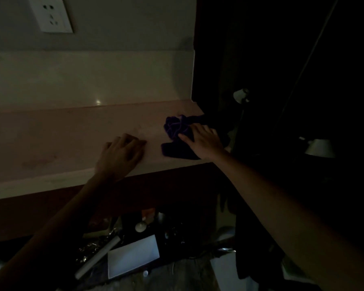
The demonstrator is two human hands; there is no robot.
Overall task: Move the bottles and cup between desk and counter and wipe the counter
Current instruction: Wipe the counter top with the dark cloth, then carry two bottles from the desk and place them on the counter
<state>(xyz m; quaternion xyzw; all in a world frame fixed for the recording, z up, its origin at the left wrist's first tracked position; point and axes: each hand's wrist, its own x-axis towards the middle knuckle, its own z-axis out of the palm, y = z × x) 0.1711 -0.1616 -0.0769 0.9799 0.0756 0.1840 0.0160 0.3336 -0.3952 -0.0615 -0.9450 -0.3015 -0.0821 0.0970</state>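
The bench (pixel 61 139) takes up the middle of the dim view, a pale pinkish top with a light backsplash and a wall socket (pixel 51 14) above it. Its surface looks bare of bottles and cups from the left edge across to the right end, so the clearing step seems done and the wiping appears to be in hand. Faint darker smears show near the front left of the top, which suggests that part is not yet wiped.

Below the front edge lies a lower, cluttered surface, probably the desk (pixel 177 274), with a white sheet (pixel 132 255) and small items too dark to name; whether the bottles and cup stand there I cannot tell.

The dark purple cloth (pixel 173 127) lies bunched at the right end of the bench, close to the back corner. The right hand (pixel 204 139) rests flat on it, fingers spread wide, pressing rather than pinching. The left hand (pixel 122 152) sits near the front edge, just left of the cloth and apart from it, fingers loosely curled on the top and holding nothing.

Returning the bottles and cup is, by my reading, yet to come.
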